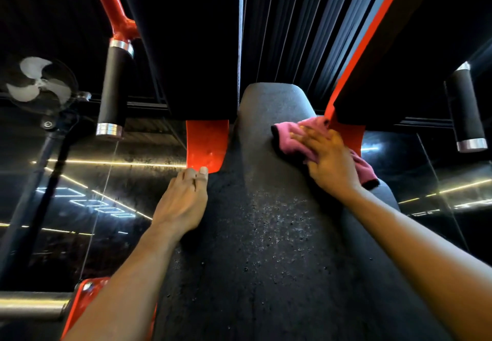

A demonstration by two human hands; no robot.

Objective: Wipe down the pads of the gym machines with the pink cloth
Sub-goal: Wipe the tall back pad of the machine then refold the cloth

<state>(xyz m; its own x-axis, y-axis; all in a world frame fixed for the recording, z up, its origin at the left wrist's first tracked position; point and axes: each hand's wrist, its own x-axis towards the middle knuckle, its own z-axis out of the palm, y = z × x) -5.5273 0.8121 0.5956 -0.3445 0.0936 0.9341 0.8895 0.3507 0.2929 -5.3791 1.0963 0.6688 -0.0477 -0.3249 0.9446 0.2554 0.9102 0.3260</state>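
Observation:
A long black back pad [266, 207] of a gym machine fills the middle of the view, its surface speckled with droplets. My right hand [328, 159] lies flat with straight fingers on the pink cloth [292, 138], pressing it against the pad's upper right side. Part of the cloth sticks out behind my wrist. My left hand [183, 199] rests on the pad's left edge, fingers straight, tips touching a red metal bracket [206, 143].
Red frame tubes [111, 2] and two black foam handles [114, 87] [464, 109] hang on either side. A fan [40, 82] stands at the left. Mirrored walls with light strips surround the machine. A steel bar [32, 304] juts at lower left.

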